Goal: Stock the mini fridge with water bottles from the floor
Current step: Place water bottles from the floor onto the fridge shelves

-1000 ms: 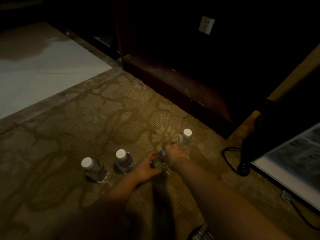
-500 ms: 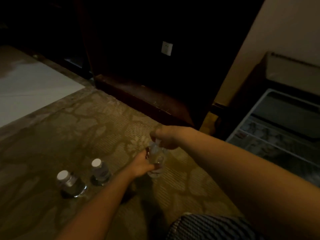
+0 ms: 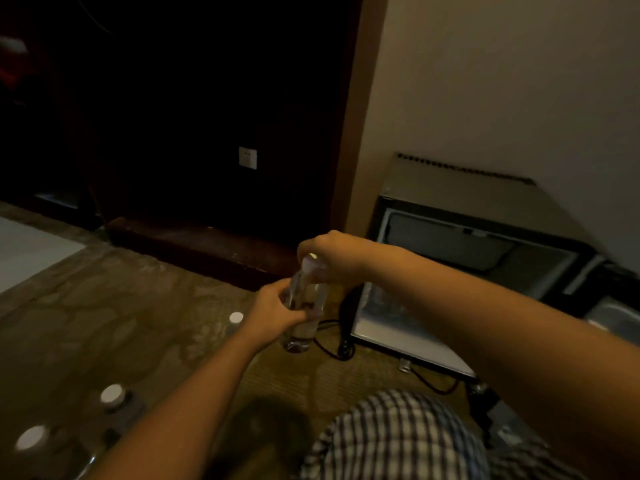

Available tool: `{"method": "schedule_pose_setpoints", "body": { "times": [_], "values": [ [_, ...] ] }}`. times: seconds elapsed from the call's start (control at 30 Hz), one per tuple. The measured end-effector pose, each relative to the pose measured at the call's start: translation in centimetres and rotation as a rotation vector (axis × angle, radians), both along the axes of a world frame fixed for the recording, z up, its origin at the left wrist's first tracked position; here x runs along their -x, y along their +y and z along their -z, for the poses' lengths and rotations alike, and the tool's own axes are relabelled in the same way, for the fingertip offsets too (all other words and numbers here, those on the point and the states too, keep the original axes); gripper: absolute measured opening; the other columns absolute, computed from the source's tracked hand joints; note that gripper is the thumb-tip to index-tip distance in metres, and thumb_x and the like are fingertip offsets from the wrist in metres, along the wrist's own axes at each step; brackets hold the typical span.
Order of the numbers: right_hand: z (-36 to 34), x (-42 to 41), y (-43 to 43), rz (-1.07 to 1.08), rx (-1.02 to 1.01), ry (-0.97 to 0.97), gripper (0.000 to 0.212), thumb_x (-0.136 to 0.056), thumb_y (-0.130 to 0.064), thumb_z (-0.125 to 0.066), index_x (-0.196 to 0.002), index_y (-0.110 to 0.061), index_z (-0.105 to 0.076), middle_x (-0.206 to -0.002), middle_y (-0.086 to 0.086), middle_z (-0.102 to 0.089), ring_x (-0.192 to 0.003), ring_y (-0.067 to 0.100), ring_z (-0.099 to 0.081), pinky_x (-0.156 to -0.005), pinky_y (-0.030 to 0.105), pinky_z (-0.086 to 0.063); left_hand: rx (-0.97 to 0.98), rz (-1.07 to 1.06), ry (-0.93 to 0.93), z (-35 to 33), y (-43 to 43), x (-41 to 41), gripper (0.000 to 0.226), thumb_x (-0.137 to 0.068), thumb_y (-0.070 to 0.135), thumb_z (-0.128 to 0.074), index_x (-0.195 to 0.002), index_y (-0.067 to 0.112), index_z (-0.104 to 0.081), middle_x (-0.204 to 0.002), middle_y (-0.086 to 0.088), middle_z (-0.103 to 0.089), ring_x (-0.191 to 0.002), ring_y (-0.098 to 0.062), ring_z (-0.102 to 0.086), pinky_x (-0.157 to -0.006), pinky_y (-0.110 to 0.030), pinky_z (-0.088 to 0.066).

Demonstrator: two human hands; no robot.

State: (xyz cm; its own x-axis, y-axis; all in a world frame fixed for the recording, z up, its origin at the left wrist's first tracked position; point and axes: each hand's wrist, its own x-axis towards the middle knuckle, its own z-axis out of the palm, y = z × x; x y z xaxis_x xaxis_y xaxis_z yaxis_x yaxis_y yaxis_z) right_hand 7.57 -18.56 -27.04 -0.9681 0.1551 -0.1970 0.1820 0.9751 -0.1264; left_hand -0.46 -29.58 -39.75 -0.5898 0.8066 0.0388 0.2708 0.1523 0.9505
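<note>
Clear plastic with a white screw cap, the water bottle (image 3: 299, 334) hangs upright near the middle of the view, lifted off the brown patterned carpet (image 3: 121, 323). The left grip (image 3: 273, 313), a bare hand reaching in from seven o'clock, has its fingers curled round the bottle's body. The right grip (image 3: 329, 254), the other bare hand, comes in from four o'clock. It is closed over the neck and cap from above, fingers bent around the top.

At three o'clock from the bottle, the small dark grey mini fridge (image 3: 450, 192) stands against the beige wall (image 3: 502, 81) with its door swung open. Its inside is too dim to read. A thin black cable (image 3: 330, 349) loops on the carpet at five o'clock from the bottle, near the fridge's closest corner.

Three more clear plastic bottles with white caps stand on the carpet, all blurred. The nearest floor bottle (image 3: 236, 317) is just beside the left grip at nine o'clock. The second floor bottle (image 3: 112, 393) is well apart at eight o'clock, and the third floor bottle (image 3: 32, 437) is farther out the same way.

At twelve o'clock a dark wooden cabinet (image 3: 194, 244) fills the shadow, with a white square wall socket (image 3: 248, 158) on it. Blue-and-white checked cloth (image 3: 398, 438) of the person's clothing lies at six o'clock.
</note>
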Motion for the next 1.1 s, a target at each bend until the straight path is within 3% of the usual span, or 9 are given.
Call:
{"method": "schedule_pose_setpoints", "body": {
  "times": [0.07, 0.13, 0.23, 0.4, 0.5, 0.57, 0.7, 0.97, 1.1],
  "values": [
    [-0.6, -2.0, 1.4, 0.057, 0.055, 0.093, 0.041, -0.091, -0.025, -0.057, -0.128, -0.012, -0.047, -0.127, 0.010, -0.053, -0.113, 0.028, -0.052, -0.078, 0.030, -0.038, -0.022, 0.009, 0.065, -1.1, 1.5, -1.3, 0.030, -0.069, 0.018, -0.079, -0.089, 0.028, -0.060, -0.078, 0.011, -0.064, -0.068, 0.010, -0.059, -0.059, -0.008, -0.044],
    [-1.0, -3.9, 2.9, 0.136, 0.107, 0.181, 0.040, -0.090, -0.028, -0.058, -0.125, -0.008, -0.049, -0.122, 0.013, -0.056, -0.109, 0.029, -0.054, -0.076, 0.029, -0.038, -0.049, 0.015, 0.107, -2.2, 3.1, -2.9, 0.025, -0.070, 0.020, -0.079, -0.081, 0.031, -0.058, -0.074, 0.009, -0.063, -0.063, 0.011, -0.058, -0.053, -0.008, -0.044],
    [-1.3, -7.0, 5.3, 0.281, 0.190, 0.282, 0.033, -0.088, -0.029, -0.061, -0.107, -0.003, -0.056, -0.103, 0.016, -0.060, -0.089, 0.029, -0.057, -0.068, 0.033, -0.039, -0.086, 0.042, 0.092, -3.6, 6.0, -5.6, 0.025, -0.069, 0.025, -0.079, -0.085, 0.030, -0.060, -0.085, 0.005, -0.067, -0.083, -0.003, -0.062, -0.068, -0.021, -0.050],
    [-1.1, -12.7, 8.9, 0.454, 0.311, 0.484, 0.025, -0.085, -0.031, -0.065, -0.092, -0.008, -0.060, -0.072, 0.000, -0.052, -0.062, 0.008, -0.046, -0.056, 0.024, -0.035, -0.096, 0.157, 0.067, -5.1, 11.1, -9.6, 0.029, -0.069, 0.020, -0.079, -0.090, 0.025, -0.059, -0.084, 0.010, -0.064, -0.084, -0.006, -0.062, -0.071, -0.019, -0.050],
    [-0.2, -15.8, 11.3, 0.547, 0.445, 0.576, 0.019, -0.084, -0.030, -0.066, -0.094, -0.015, -0.061, -0.077, 0.000, -0.059, -0.070, 0.010, -0.054, -0.064, 0.024, -0.043, -0.049, 0.246, 0.098, -5.7, 13.7, -11.8, 0.027, -0.071, 0.019, -0.077, -0.085, 0.028, -0.056, -0.079, 0.015, -0.059, -0.081, -0.005, -0.059, -0.072, -0.019, -0.048],
    [0.7, -17.3, 12.9, 0.607, 0.531, 0.628, 0.018, -0.084, -0.031, -0.065, -0.097, -0.019, -0.060, -0.090, 0.004, -0.066, -0.085, 0.017, -0.063, -0.074, 0.029, -0.050, -0.015, 0.298, 0.116, -5.9, 15.3, -12.9, 0.031, -0.071, 0.024, -0.077, -0.097, 0.021, -0.060, -0.083, 0.014, -0.060, -0.085, -0.007, -0.059, -0.076, -0.021, -0.048],
    [3.0, -20.0, 15.3, 0.746, 0.629, 0.628, 0.034, -0.087, -0.034, -0.060, -0.112, -0.012, -0.059, -0.104, 0.008, -0.067, -0.098, 0.021, -0.064, -0.078, 0.031, -0.052, 0.048, 0.394, 0.142, -5.4, 18.3, -14.8, 0.038, -0.071, 0.030, -0.077, -0.104, 0.019, -0.061, -0.088, 0.010, -0.062, -0.089, -0.008, -0.061, -0.070, -0.016, -0.046],
    [8.7, -22.7, 19.3, 0.857, 0.645, 0.567, 0.038, -0.086, -0.041, -0.060, -0.108, -0.010, -0.061, -0.100, 0.013, -0.067, -0.096, 0.027, -0.064, -0.086, 0.046, -0.054, 0.156, 0.470, 0.181, -0.8, 22.8, -17.2, 0.028, -0.068, 0.031, -0.079, -0.086, 0.022, -0.060, -0.073, 0.015, -0.058, -0.070, 0.003, -0.054, -0.057, -0.011, -0.037],
    [12.0, -22.7, 21.0, 0.910, 0.737, 0.618, 0.030, -0.089, -0.039, -0.056, -0.110, -0.017, -0.059, -0.092, 0.000, -0.063, -0.094, 0.019, -0.061, -0.082, 0.038, -0.053, 0.226, 0.509, 0.264, 1.6, 25.1, -17.0, 0.036, -0.066, 0.037, -0.080, -0.091, 0.020, -0.059, -0.076, 0.013, -0.058, -0.072, -0.004, -0.056, -0.057, -0.014, -0.041]
  ]
}}
